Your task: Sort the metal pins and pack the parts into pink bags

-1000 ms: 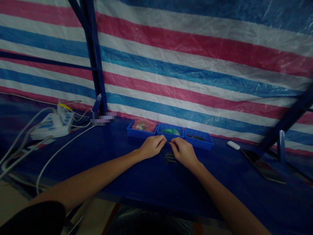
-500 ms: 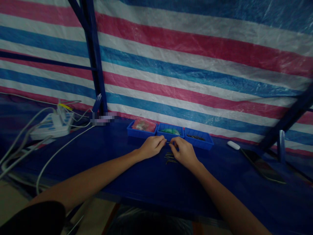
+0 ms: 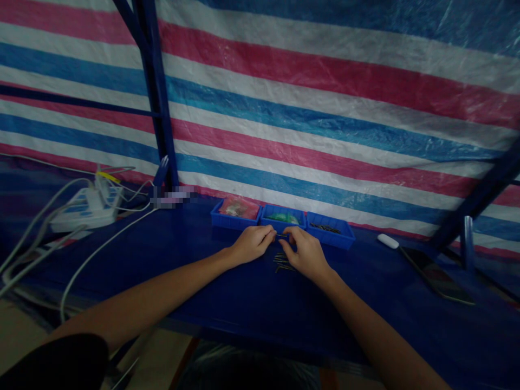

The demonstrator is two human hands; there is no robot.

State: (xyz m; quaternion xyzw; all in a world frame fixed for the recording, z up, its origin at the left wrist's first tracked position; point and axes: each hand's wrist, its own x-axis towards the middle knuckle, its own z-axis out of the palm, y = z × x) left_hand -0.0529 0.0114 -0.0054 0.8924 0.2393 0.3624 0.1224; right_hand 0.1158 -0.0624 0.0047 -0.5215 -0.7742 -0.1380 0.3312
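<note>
The striped red, white and blue plastic tarpaulin [image 3: 325,97] is filling the view from nine o'clock round to three, hanging behind the dark blue counter [image 3: 227,292]. On the counter at nine o'clock a white power strip with pale cables [image 3: 87,208] is lying; at three o'clock a dark flat phone [image 3: 436,279] is resting beside a small white oblong case [image 3: 388,241]. At twelve o'clock, just beyond the hands, a row of three small blue plastic trays [image 3: 325,234] is standing against the tarpaulin, one holding reddish bits, one something green, one dark pins.

The left hand [image 3: 252,244] and right hand [image 3: 306,253] are meeting at the centre, fingertips almost touching. Each grip is narrow, pinching opposite ends of a thin dark metal pin [image 3: 280,236], which is sitting between the two hands just in front of the middle tray. A small heap of similar dark metal pins [image 3: 281,262] is lying on the counter at six o'clock from that pinch, partly under the right hand.

The work looks fine and fiddly: keeping both wrists resting on the counter and pinching lightly near the pin's ends should be steadying it best.
</note>
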